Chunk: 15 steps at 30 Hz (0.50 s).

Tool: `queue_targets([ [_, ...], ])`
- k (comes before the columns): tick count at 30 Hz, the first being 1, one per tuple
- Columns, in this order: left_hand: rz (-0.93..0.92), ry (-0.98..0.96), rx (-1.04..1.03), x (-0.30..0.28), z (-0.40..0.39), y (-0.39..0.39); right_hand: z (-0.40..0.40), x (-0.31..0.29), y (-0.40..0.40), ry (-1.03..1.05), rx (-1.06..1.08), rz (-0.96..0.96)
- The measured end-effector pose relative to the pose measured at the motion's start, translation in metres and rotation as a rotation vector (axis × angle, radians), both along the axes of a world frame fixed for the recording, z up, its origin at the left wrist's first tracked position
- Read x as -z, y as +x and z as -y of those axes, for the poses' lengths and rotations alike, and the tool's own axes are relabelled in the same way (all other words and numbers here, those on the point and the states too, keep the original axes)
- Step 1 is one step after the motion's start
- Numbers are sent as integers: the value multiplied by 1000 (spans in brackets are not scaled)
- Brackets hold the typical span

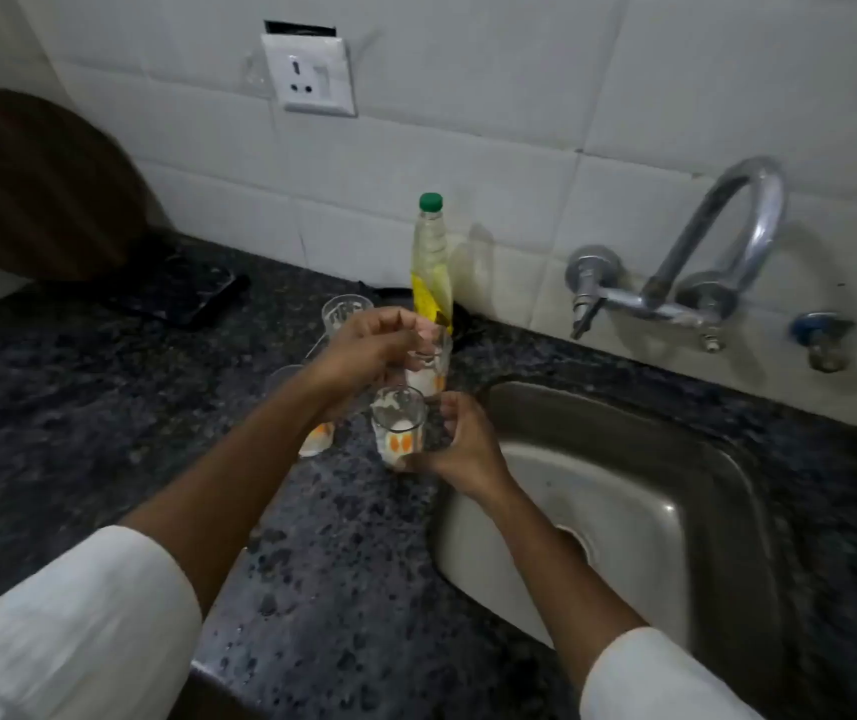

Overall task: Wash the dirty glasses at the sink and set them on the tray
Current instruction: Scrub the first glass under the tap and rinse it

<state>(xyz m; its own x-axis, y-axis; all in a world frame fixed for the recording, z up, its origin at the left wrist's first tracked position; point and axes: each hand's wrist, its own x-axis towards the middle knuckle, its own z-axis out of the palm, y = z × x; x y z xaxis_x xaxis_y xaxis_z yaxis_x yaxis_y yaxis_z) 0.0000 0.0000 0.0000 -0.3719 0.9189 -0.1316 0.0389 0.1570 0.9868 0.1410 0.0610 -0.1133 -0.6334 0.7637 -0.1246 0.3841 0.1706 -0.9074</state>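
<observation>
Several small clear glasses with orange marks and milky residue stand on the dark granite counter left of the steel sink (696, 459). My right hand (460, 449) grips the nearest glass (398, 426) by its side, close to the sink's left rim. My left hand (364, 350) holds a second glass (427, 374) by its rim, just behind the first. Another glass (344, 310) stands behind my left hand. One more glass (318, 438) is partly hidden under my left wrist. No tray is in view.
A tall bottle of yellow liquid with a green cap (431, 262) stands against the tiled wall behind the glasses. A curved chrome tap (717, 252) is fixed to the wall above the sink. A dark flat object (182, 293) lies at the counter's back left.
</observation>
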Motion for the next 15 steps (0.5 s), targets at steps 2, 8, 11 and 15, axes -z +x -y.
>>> queue_targets([
  [2, -31, -15, -8, 0, -1, -11, 9, 10, -15, 83, 49, -54],
  [8, -31, -27, -16, 8, -11, -34, 30, 29, -53, 81, 298, -197],
  [11, -61, -33, -15, 10, -19, -41, 33, 29, -52, 105, 368, -207],
  [15, -63, -33, 29, 13, -46, -31, 24, 16, -19, 179, 454, -212],
])
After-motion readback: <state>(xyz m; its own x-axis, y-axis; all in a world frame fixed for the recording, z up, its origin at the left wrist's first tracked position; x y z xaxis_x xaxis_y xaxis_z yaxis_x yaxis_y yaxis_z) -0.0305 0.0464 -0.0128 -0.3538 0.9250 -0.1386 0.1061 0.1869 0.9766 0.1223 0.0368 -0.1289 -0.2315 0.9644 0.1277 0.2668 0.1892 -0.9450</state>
